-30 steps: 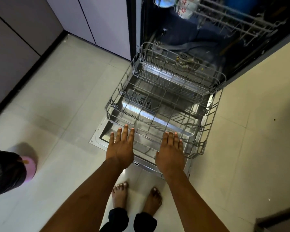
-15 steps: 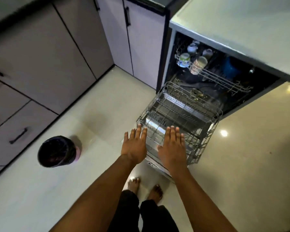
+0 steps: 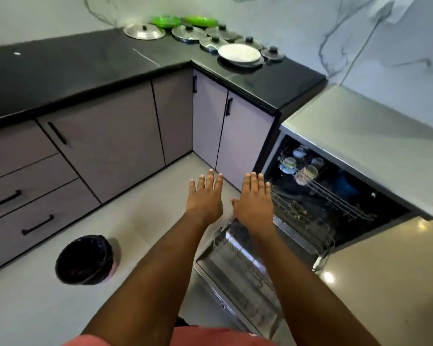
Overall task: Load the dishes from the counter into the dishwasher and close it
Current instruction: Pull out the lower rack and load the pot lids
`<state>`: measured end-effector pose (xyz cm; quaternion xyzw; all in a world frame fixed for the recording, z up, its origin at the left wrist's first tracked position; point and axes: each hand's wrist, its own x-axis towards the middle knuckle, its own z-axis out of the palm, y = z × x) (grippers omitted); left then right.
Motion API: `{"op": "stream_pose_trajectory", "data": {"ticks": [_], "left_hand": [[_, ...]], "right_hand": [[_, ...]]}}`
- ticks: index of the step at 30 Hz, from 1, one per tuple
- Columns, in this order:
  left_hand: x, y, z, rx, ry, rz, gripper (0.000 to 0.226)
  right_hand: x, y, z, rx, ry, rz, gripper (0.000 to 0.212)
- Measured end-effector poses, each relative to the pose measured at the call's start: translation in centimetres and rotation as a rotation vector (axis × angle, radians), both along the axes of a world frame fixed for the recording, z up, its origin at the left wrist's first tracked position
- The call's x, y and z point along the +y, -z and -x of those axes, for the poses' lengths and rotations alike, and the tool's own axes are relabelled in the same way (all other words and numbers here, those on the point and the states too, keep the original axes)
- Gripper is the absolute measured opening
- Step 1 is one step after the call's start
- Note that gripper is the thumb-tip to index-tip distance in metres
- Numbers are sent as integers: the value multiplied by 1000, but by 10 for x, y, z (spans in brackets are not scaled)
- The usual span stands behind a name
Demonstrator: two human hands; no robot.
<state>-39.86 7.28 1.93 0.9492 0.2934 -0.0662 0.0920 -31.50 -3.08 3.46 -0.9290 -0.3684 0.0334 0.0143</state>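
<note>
the black corner counter holds the plate and lids, straight ahead, well beyond my left hand and right hand. both are flat and empty; i judge the right slightly nearer the plate.

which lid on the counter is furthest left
The all-steel lid with a black knob, just left of the left green dish; the rest sit to its right.

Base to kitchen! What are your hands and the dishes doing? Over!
Left hand and right hand open, empty. Plate and lids on the counter, not loaded. Dishwasher open, bottom rack out. Bin on floor, off to the left.
</note>
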Motion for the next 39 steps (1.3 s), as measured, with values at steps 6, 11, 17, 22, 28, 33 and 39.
{"op": "stream_pose_trajectory", "data": {"ticks": [6, 11, 17, 22, 28, 33, 39], "left_hand": [[120, -43, -12, -112, 9, -73, 76], [211, -70, -15, -164, 51, -105, 78], [282, -83, -31, -199, 59, -83, 78], [321, -80, -57, -176, 79, -88, 78], [376, -64, -106, -103, 94, -107, 78], [420, -53, -169, -22, 97, -99, 78], [447, -44, -249, -15, 126, -58, 77]], "right_hand": [[112, -38, -10, -102, 21, -70, 82], [198, -61, -11, -122, 49, -164, 83], [264, -70, -23, -148, 29, -160, 83], [307, -68, -54, -155, 34, -148, 83], [367, -53, -116, -110, 69, -192, 83], [406, -37, -177, -55, 80, -199, 84], [440, -24, -264, -30, 103, -121, 84]]}}
